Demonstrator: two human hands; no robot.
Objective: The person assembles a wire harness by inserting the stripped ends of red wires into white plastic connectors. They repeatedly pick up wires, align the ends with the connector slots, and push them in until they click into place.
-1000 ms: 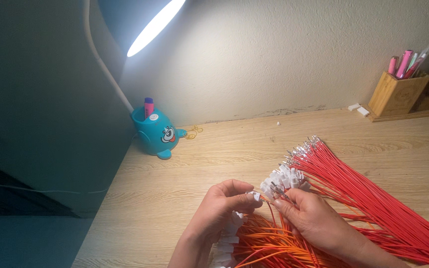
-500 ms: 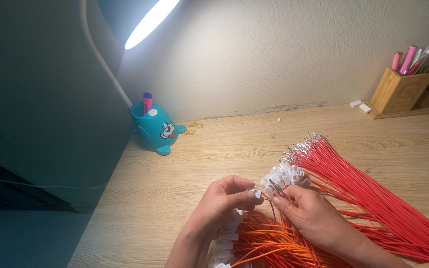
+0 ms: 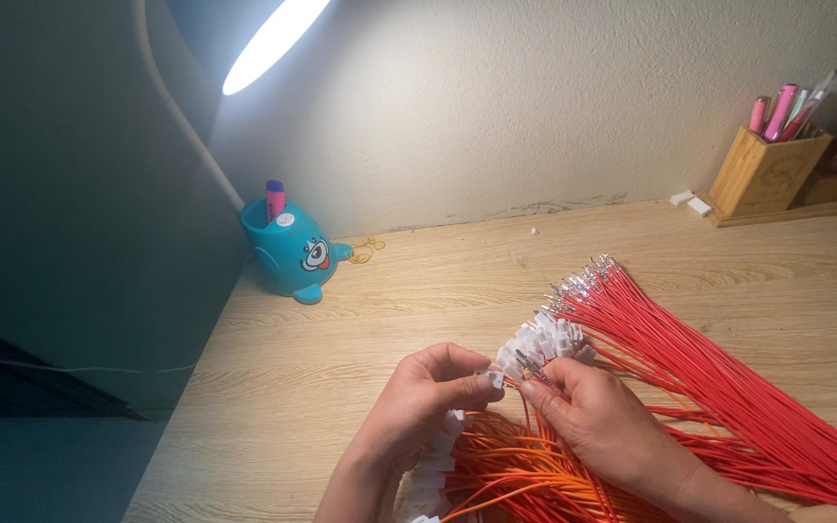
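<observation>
Both hands pinching small parts of a wire harness, a connector in one and a terminal end in the other.

The left hand (image 3: pixel 417 407) has thumb and forefinger pressed together on a small white plastic connector (image 3: pixel 492 380), held just above the desk; the right hand (image 3: pixel 601 418) pinches the metal-tipped end of one red wire (image 3: pixel 533 368), aimed at that connector and almost touching it. Going from large to small: the wooden desk (image 3: pixel 360 339), the fan of loose red wires (image 3: pixel 719 387) lying to the right, the orange wires (image 3: pixel 525 479) under the wrists, the cluster of fitted white connectors (image 3: pixel 546 341) just beyond the fingertips. This looks like the seating step; the next move calls for lining the terminal squarely with the housing's opening before pushing.
</observation>
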